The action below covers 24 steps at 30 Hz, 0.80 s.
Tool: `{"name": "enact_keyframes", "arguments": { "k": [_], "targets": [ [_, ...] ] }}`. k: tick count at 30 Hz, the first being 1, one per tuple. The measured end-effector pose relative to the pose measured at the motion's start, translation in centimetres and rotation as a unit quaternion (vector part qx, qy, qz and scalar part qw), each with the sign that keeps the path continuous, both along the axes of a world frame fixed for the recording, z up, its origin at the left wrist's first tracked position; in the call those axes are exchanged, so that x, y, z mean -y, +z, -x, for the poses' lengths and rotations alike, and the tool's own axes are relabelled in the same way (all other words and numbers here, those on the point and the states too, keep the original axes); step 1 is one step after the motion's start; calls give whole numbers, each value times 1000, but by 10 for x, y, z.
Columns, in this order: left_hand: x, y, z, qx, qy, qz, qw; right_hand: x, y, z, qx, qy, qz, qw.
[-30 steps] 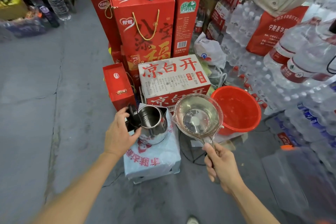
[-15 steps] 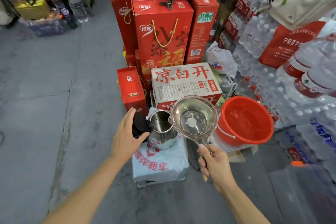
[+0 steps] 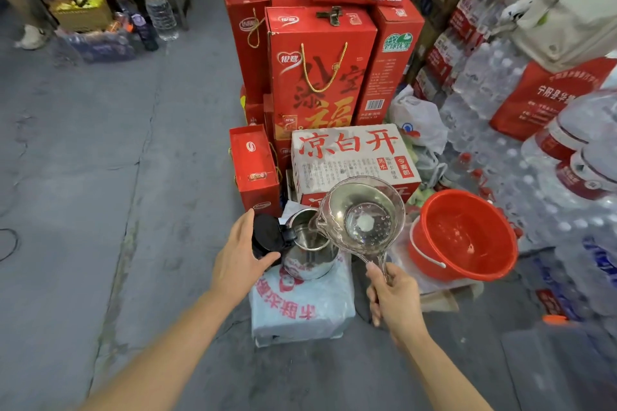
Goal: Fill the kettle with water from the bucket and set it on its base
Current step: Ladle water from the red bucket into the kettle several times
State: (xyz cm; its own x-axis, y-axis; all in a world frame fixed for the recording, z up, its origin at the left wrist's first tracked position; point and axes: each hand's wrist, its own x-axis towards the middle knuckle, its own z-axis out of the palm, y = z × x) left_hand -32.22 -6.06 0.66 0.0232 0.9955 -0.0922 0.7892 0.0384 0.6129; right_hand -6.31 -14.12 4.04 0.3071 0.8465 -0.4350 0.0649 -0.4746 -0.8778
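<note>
A steel kettle (image 3: 309,260) stands on a white wrapped pack (image 3: 300,310), its black lid (image 3: 267,235) hinged open to the left. My left hand (image 3: 238,257) holds the kettle at the handle side, thumb against the lid. My right hand (image 3: 394,302) grips the handle of a clear plastic water scoop (image 3: 362,213). The scoop is tilted left with its spout over the kettle's mouth, and water runs into the kettle. The red bucket (image 3: 464,237) with water in it sits to the right. No kettle base is visible.
A white carton with red characters (image 3: 354,157) stands right behind the kettle, with tall red gift boxes (image 3: 317,70) behind it. Packs of bottled water (image 3: 551,193) fill the right side. Bare grey floor (image 3: 83,177) lies to the left. A black cord (image 3: 8,243) lies at the far left.
The scoop has moved left and tipped over the kettle's mouth, and water now pours in. My left hand has stayed on the kettle. The camera has dropped closer.
</note>
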Motion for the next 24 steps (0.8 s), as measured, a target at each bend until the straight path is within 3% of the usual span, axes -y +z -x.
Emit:
{"name": "enact_keyframes", "arguments": {
  "k": [24],
  "targets": [
    [1,0,7,-42,-26,20,999,-16,-14,-7,77,-25,0,997]
  ]
}}
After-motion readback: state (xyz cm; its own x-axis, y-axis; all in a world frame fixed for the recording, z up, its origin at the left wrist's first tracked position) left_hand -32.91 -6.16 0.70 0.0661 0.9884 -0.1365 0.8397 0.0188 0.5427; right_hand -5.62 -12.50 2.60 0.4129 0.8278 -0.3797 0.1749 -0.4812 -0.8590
